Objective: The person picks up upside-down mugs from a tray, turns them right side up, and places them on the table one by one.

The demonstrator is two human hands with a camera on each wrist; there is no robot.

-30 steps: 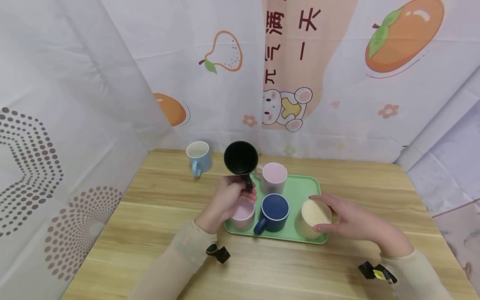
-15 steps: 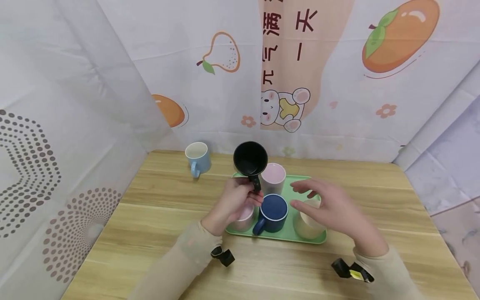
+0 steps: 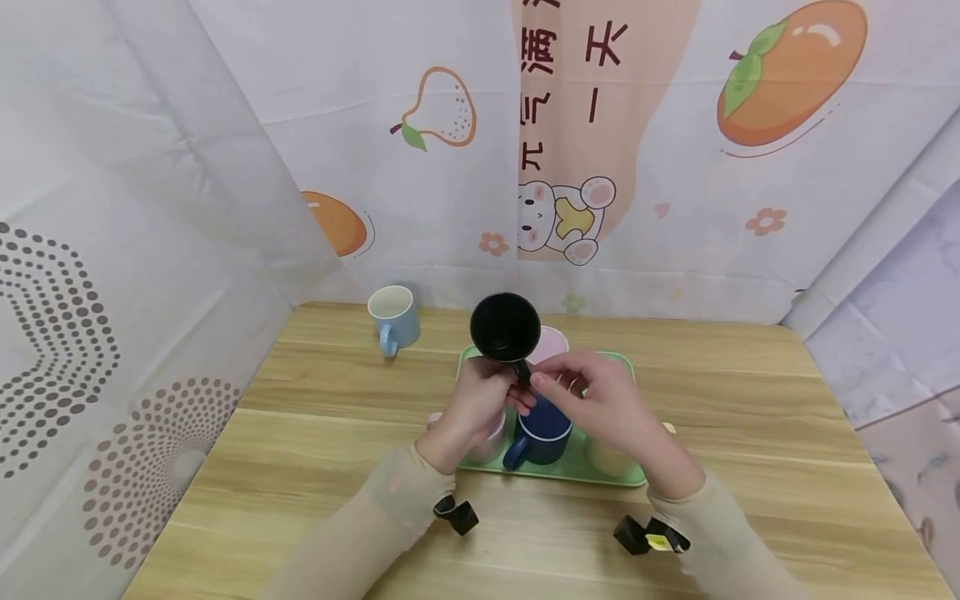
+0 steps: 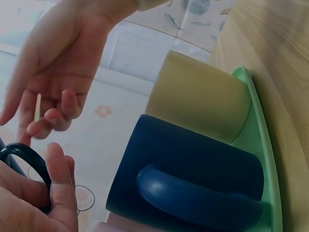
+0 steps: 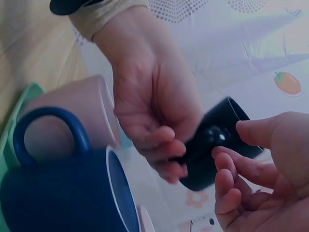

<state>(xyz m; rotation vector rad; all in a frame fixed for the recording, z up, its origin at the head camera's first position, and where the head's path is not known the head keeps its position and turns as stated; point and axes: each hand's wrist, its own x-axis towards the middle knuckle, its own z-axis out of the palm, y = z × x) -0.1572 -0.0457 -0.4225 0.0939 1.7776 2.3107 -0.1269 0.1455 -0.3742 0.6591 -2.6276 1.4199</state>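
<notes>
A person's left hand (image 3: 480,400) is holding a black mug (image 3: 506,327) up above a green tray (image 4: 263,135). The grip of that hand is wrapping the mug's handle (image 3: 522,372), with the fingers curling around it, and the mug's dark mouth is facing up toward the head camera. The right hand (image 3: 603,404) is hovering just beside the same handle, its thumb and forefinger standing apart and its other fingers bending loosely. This second grip is holding nothing; whether a fingertip is touching the handle, the views are leaving unclear.

Beneath the hands, a navy mug (image 3: 543,443) is standing upright on the tray, near its front edge, with its handle pointing forward and to the left. A pale pink mug (image 3: 487,447) is standing to its left, and a cream mug (image 4: 200,96) to its right, partly hiding behind the right forearm in the head view. A second pink mug (image 3: 552,340) is standing behind the navy one. The tray is resting on a wooden table (image 3: 315,483), where a light blue mug (image 3: 397,327) is standing apart, toward the back left.
</notes>
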